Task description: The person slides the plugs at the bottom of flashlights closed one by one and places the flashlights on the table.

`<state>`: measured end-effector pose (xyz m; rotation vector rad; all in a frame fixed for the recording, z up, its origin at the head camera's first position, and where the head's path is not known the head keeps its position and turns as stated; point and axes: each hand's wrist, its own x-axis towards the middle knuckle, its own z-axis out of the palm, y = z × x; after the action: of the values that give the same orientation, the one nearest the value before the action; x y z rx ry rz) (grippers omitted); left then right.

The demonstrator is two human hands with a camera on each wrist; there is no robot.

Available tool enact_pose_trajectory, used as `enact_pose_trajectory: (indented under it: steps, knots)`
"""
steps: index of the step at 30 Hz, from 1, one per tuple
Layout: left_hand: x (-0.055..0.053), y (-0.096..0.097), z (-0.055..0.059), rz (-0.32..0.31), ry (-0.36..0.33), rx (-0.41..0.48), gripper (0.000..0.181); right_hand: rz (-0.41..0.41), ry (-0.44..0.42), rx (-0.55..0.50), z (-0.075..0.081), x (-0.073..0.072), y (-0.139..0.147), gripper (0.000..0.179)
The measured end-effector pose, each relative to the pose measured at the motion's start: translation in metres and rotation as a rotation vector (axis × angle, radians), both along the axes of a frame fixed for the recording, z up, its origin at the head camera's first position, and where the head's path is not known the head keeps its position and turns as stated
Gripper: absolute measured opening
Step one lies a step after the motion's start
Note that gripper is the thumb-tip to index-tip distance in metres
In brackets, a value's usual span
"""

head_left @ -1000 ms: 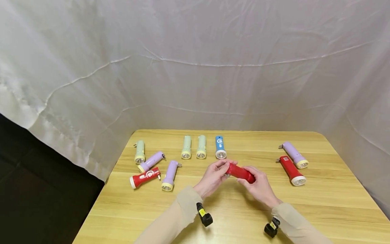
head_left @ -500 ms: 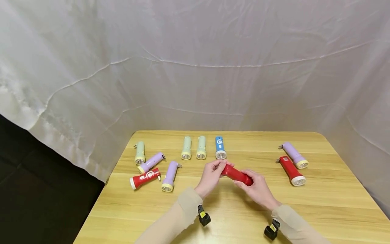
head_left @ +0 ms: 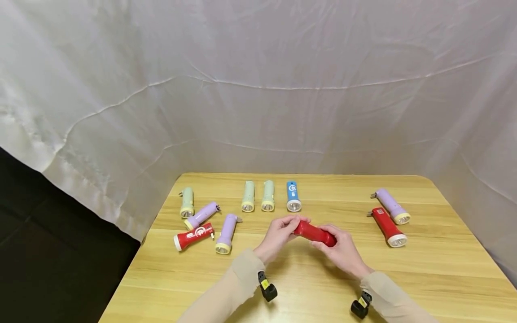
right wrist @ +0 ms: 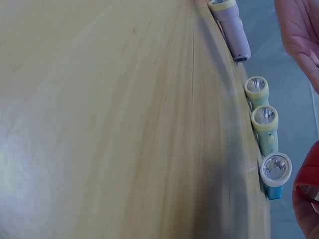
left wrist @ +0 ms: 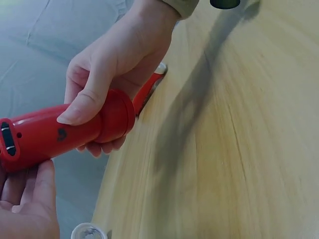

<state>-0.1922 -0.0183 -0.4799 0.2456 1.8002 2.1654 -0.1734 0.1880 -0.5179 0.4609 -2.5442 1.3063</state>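
Observation:
A red flashlight [head_left: 313, 231] is held above the wooden table between both hands. My right hand [head_left: 343, 251] grips its head end, thumb laid along the body in the left wrist view. At the tail end, my left hand [head_left: 278, 236] pinches it with thumb and fingers. In the left wrist view, the fingers of that left hand [left wrist: 31, 214] sit under the tail, beside a dark slot [left wrist: 8, 138] where two metal prongs lie flat. Only the red rim of the flashlight head [right wrist: 309, 177] shows at the edge of the right wrist view.
To the left lie a green flashlight [head_left: 187, 200], two purple ones and a red flashlight [head_left: 194, 236]. Two green flashlights and a blue flashlight [head_left: 292, 194] stand in a back row. At right, a purple flashlight [head_left: 389, 204] lies beside a red one, prongs out.
Both hands have shifted the red flashlight slightly left. Metal visible by the left fingers one second ago is out of sight in the head view. The flashlights on the table have not moved.

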Motion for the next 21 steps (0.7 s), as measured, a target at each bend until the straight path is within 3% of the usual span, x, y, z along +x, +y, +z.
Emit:
enact_pose_trajectory:
  steps: [8, 21]
  knots:
    - [0.0025, 0.0033, -0.0037, 0.051, 0.059, -0.028, 0.034, -0.010, -0.012, -0.022, -0.0020, 0.0012, -0.0016, 0.036]
    - [0.0060, 0.0082, -0.0005, 0.125, 0.194, -0.172, 0.031, -0.003, -0.097, -0.016, -0.0012, 0.0055, -0.0017, 0.037]
